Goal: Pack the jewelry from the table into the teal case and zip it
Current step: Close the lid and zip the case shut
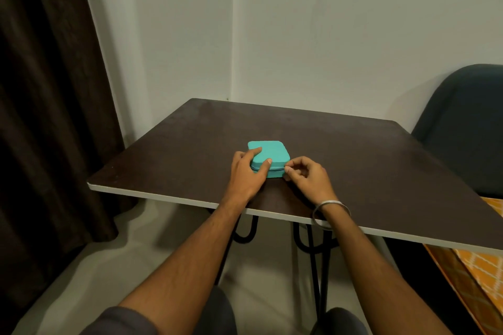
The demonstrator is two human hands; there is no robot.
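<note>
Right hand (306, 175): thumb and forefinger are pinched together at the near right corner of the small teal rectangular zip case (272, 156), on the line of the zipper that runs along its front edge. The pull itself is too small to make out. The remaining fingers are curled loosely under the palm. A plain silver metal bangle (330, 215) sits on the right wrist, over the table's near edge.

Left hand (249, 171): fingers spread and laid over the near left part of the case, forefinger flat on the lid, thumb across the front edge touching the zipper line. The hand grips and steadies the case.

The case lies closed and flat on the dark brown square tabletop with a pale edge band (367, 160), somewhat left of centre and nearer the front edge than the back.

Surroundings: black bent-rod metal table legs (310, 247) below; dark brown curtain (46, 90) at left; plain pale wall (326, 35) behind; dark blue-grey chair back (468, 128) at right; orange patterned fabric (479, 272) at lower right.
</note>
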